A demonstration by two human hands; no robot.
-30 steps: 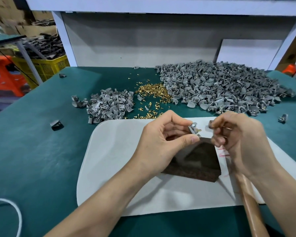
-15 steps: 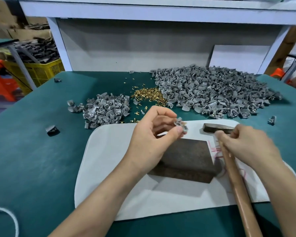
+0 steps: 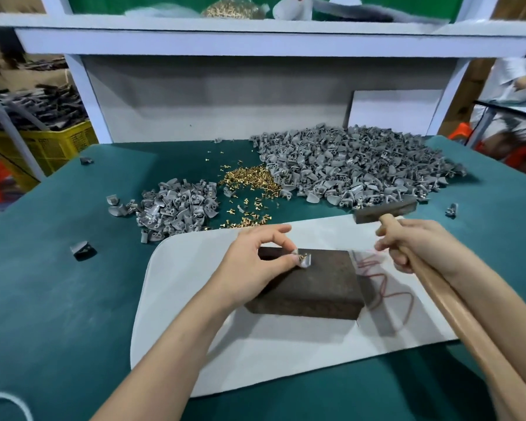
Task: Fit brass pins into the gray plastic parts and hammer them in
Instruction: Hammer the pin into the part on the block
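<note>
The left hand point(image 3: 249, 262) holds one gray plastic part point(image 3: 304, 262) on the top face of the dark block point(image 3: 316, 287), near the block's far edge. Thumb and forefinger are clamped on the part, and the other fingers are lifted clear. A brass pin point(image 3: 302, 256) stands proud of the part, so it is judged fitted but not yet driven.

The right hand point(image 3: 419, 247) has its fingers curled round the handle of the hammer point(image 3: 383, 210), just below the head. The head is poised beyond the block's far right corner.

Beyond the block to the right lies a large pile of gray parts point(image 3: 355, 171), and straight beyond it a heap of loose brass pins point(image 3: 249, 177). To the left is a smaller pile point(image 3: 176, 208), possibly finished pieces; pins in them cannot be resolved. Most of the work appears to remain.
</note>
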